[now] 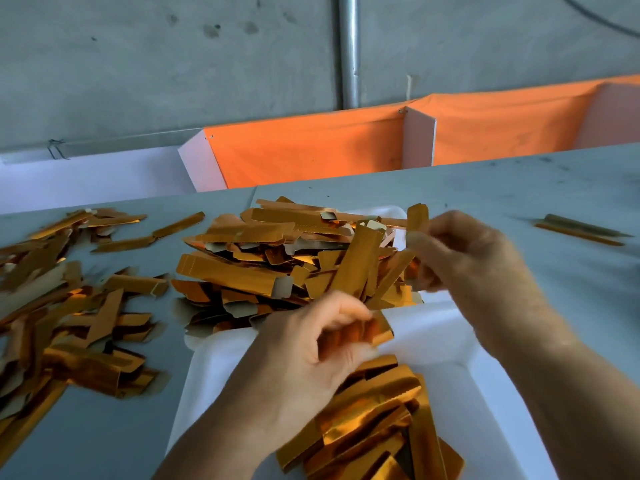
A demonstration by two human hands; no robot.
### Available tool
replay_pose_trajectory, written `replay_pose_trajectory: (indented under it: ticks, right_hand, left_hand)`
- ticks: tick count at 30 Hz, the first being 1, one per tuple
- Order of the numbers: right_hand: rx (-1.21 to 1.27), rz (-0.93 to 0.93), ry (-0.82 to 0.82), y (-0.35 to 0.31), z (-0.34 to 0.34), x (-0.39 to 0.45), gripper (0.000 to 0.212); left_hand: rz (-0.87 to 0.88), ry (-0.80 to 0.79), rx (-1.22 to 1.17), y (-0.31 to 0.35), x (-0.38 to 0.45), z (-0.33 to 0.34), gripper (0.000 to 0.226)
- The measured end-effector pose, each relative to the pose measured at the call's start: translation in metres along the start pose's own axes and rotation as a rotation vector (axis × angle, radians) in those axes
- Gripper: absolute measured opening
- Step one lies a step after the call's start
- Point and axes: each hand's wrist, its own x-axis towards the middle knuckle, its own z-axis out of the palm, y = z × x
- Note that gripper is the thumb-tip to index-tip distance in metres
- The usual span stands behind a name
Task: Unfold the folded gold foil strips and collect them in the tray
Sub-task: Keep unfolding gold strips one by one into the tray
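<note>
In the head view, which is the only one, you hold one gold foil strip (360, 332) with both hands above the white tray (457, 344). Your left hand (311, 344) pinches the near end of it, with the fingers curled around the foil, just over the near part of the tray. Your right hand (460, 254) is higher and farther away, and its fingers are closed on the far end of what seems to be the same strip; this hand is blurred, so the exact grip is hard to read. The strip I judge to be very light and thin, a foil-faced card that keeps its creases. It will bend easily and may tear at the perforated lines, and the shiny face looks slippery. So it is better to take it at the two ends, near the flaps, and to pull gently apart. A pile of unfolded strips (374, 427) already lies in the near compartment of the tray, under your left wrist. A bigger heap of strips (263, 258) lies over the far part of the tray and onto the grey table (519, 188). More loose strips (62, 306) are scattered on the table at your left, and two single strips (581, 230) lie well apart at the right.
</note>
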Motion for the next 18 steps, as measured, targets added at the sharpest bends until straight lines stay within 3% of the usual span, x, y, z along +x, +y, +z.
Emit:
replay_pose_trajectory:
  ticks: [2,3,6,8,12,18]
  right_hand:
    - [-0.371,-0.088,0.303,0.006,-0.003,0.008,0.011]
    - [-0.451,-0.071,0.317,0.008,-0.003,0.011,0.012]
    - [-0.571,0.065,0.093,0.017,0.006,0.012,0.032]
    - [-0.714,0.060,0.016,0.021,0.014,0.009,0.039]
    - [-1.023,0.014,-0.050,0.024,0.025,0.008,0.033]
    - [-1.111,0.036,-0.141,0.023,0.030,0.008,0.032]
  left_hand:
    - [-0.020,-0.065,0.097,0.000,0.000,0.003,0.046]
    - [-0.019,-0.074,0.143,0.000,0.001,0.004,0.052]
    - [0.060,0.041,0.220,0.003,0.003,0.006,0.048]
    - [0.123,0.167,0.202,0.001,0.003,0.005,0.042]
    - [0.144,0.229,0.230,0.000,0.004,0.005,0.035]
    - [0.109,0.276,0.270,-0.001,0.005,0.005,0.036]
